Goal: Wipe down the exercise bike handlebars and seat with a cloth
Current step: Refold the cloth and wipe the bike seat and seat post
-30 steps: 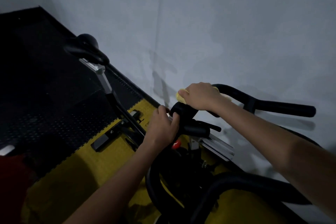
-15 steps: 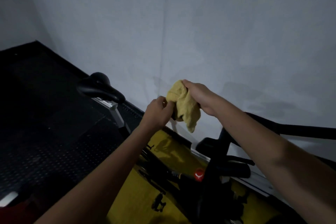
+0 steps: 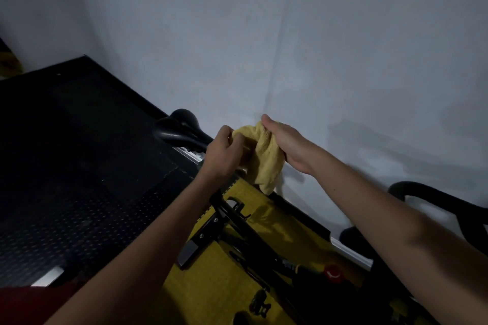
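**Clearances and obstructions around the seat**

Both hands, left hand (image 3: pixel 224 152) and right hand (image 3: pixel 286 144), occupy the air just right of the seat (image 3: pixel 182 128), with the cloth (image 3: pixel 265 161) bunched between them. The wall (image 3: pixel 317 47) closes off the far side directly behind. The seat's top and left flank are unobstructed above the dark floor mat (image 3: pixel 79 166). Below the hands, frame tubes (image 3: pixel 248 235) block downward travel. The handlebar (image 3: pixel 435 198) bounds the right.

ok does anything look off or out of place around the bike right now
Nothing stands out. The crumpled yellow cloth is held up between the left hand and right hand, clear of the black padded bike seat and the curved black handlebar. No spill or damage shows, though the dim light hides detail.
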Action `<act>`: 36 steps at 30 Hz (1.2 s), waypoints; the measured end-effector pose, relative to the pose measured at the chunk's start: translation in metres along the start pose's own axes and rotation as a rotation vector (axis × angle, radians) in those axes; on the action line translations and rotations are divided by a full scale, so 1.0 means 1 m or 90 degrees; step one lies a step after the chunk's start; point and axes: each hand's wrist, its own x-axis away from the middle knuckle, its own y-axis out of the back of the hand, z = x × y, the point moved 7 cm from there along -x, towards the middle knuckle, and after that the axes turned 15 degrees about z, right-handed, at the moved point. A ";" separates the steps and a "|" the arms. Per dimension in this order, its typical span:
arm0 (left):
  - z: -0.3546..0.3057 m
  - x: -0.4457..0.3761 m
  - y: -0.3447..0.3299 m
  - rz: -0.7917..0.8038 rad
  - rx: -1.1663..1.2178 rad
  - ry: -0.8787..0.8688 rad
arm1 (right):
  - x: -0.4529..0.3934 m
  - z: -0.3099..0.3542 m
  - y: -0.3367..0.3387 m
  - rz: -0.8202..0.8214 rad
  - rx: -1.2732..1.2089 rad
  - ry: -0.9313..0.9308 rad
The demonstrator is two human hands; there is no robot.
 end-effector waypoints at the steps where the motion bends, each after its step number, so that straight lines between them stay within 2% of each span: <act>1: 0.001 -0.001 0.006 -0.006 0.006 -0.004 | -0.005 0.002 -0.002 0.000 0.010 0.010; 4: 0.005 -0.007 0.032 -0.050 0.023 -0.015 | -0.020 0.008 -0.006 0.007 0.046 0.022; 8: 0.010 -0.024 0.070 -0.090 -0.031 -0.023 | -0.041 0.020 -0.010 0.000 0.158 0.049; 16: 0.037 -0.092 0.129 -0.081 -0.111 0.017 | -0.115 0.031 -0.008 0.018 0.193 0.090; 22: 0.054 -0.132 0.160 -0.078 -0.080 0.063 | -0.153 0.043 -0.009 0.047 0.146 0.080; 29: 0.069 -0.182 0.181 0.021 0.023 0.098 | -0.182 0.041 -0.034 0.255 0.145 -0.015; 31: 0.076 -0.198 0.183 0.043 0.026 0.097 | -0.190 0.045 -0.041 0.256 0.107 -0.015; 36: 0.104 -0.238 0.192 0.095 0.072 0.082 | -0.217 0.053 -0.047 0.168 -0.076 -0.002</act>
